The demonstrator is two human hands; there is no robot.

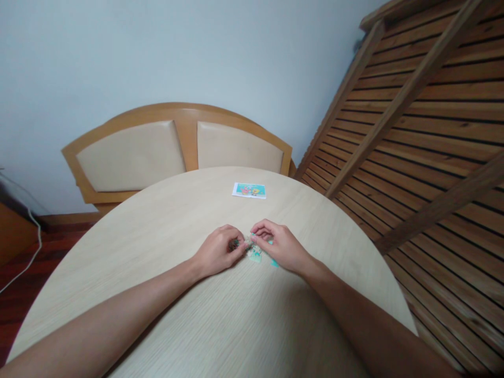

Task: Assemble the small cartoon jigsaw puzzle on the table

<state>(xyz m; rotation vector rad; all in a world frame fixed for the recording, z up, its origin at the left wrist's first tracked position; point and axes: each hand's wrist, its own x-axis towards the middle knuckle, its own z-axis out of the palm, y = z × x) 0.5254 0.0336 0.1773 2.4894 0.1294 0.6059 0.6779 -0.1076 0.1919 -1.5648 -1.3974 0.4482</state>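
My left hand [222, 250] rests on the table with its fingers curled round a cluster of small pieces, dark and multicoloured where they show inside the curl. Between the two hands lies a pile of small teal and off-white pieces [255, 256], which look like jigsaw puzzle pieces. From the other side, my right hand [281, 245] reaches over the pile, thumb and forefinger pinched together on a small teal piece [253, 234]. More teal pieces [274, 263] lie under and beside the right palm, partly hidden by it.
A cartoon picture card [251, 190] with a teal background lies flat farther back on the round wooden table [169, 231]. Behind the table stands a padded headboard [134, 155] against the wall. Slatted wooden panels [425, 121] lean at the right. A white cable [38, 236] hangs at the left.
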